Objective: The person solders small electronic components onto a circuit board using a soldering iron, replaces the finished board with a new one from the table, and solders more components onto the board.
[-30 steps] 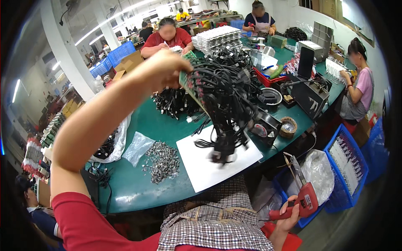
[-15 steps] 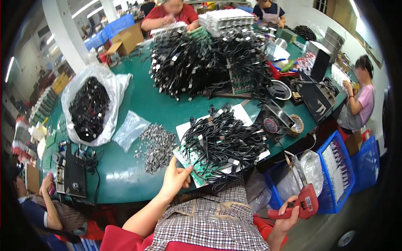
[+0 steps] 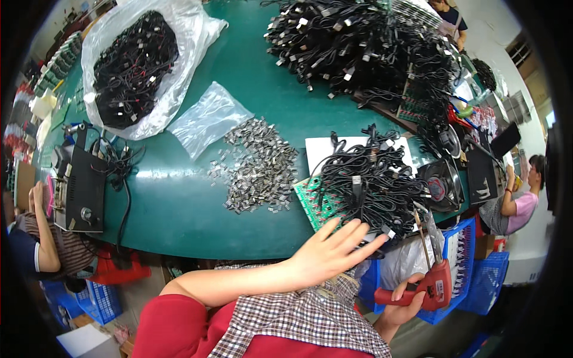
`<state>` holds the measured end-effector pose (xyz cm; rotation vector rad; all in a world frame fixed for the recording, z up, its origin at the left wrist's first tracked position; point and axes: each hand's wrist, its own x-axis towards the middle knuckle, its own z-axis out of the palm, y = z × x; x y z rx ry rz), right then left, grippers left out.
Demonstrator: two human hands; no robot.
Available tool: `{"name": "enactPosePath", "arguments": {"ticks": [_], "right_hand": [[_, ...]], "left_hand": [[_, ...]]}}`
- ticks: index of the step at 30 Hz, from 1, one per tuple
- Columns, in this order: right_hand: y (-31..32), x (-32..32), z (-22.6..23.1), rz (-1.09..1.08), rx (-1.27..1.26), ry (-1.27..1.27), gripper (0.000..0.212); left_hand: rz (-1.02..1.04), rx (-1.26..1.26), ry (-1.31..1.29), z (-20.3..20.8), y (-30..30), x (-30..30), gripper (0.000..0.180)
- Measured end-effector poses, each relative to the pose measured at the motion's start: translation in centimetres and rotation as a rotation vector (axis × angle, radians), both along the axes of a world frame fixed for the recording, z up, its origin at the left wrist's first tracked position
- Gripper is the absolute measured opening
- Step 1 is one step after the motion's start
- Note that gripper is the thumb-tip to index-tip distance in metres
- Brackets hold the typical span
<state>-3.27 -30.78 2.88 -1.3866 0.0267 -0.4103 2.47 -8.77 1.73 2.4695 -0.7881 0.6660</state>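
My left hand [image 3: 334, 253] is open, its fingers spread at the near edge of a heap of black USB cables [image 3: 373, 185]. Under the heap lie a green circuit board [image 3: 316, 200] and a white sheet [image 3: 319, 154]; the board's left part shows. In my right hand [image 3: 406, 301] is a red soldering gun [image 3: 439, 287], held by its handle. Its metal tip points up, in front of the heap's right end. A pile of small metal connector pieces [image 3: 262, 170] lies left of the board.
A clear plastic bag [image 3: 209, 119] lies flat near an open bag of black cables [image 3: 134, 77]. Far back rises a large cable pile [image 3: 346, 45]. A black control box [image 3: 80, 191] stands left, a small fan [image 3: 441, 185] right. Blue crates [image 3: 462, 262] stand below the table's right edge. Co-workers sit around.
My left hand has left the board's corner and moved right to the cables, its fingers now spread. The view has shifted left and closer. The soldering gun stays in my right hand.
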Motion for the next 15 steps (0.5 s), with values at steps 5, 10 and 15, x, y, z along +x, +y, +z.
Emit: {"name": "enactPosePath", "arguments": {"ticks": [5, 10, 15], "right_hand": [[0.3, 0.7, 0.6, -0.125, 0.027, 0.042, 0.055], [0.1, 1.1, 0.9, -0.197, 0.075, -0.003, 0.050], [-1.5, -0.8, 0.9, -0.264, 0.069, -0.052, 0.046]], "left_hand": [[0.057, -0.110, 0.267, 1.5, 0.5, 3.5, 0.039], [-0.349, -0.351, 0.388, 2.5, 2.3, 7.6, 0.020], [-0.092, -0.291, 0.155, 4.4, 2.1, 7.6, 0.018]]}}
